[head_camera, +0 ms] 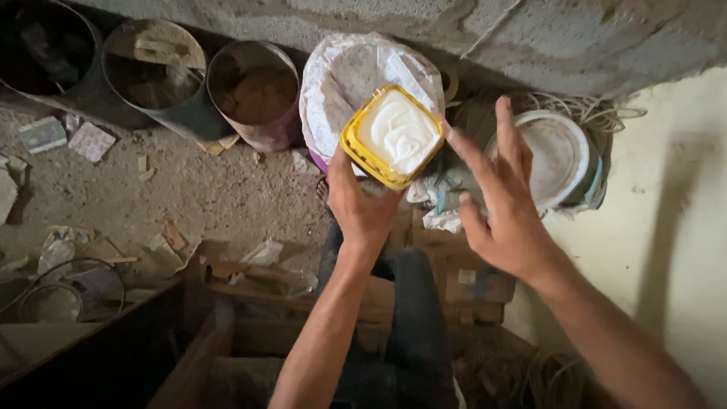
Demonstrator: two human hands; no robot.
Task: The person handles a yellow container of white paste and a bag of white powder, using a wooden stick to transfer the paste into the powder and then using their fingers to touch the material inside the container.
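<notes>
White paste fills the lidless yellow tub (392, 136) gripped from below by the left hand (362, 206), its surface unscooped, while the right hand (506, 204) hovers beside it, fingers spread and empty.

Three dirty round buckets (254, 91) stand in a row at far left against a rough concrete wall (530, 38). A white sack (341, 83) sits right of them, w/ a white-lidded pail (556, 155) further right. Paper scraps (91, 142) litter the dusty floor (212, 189).
</notes>
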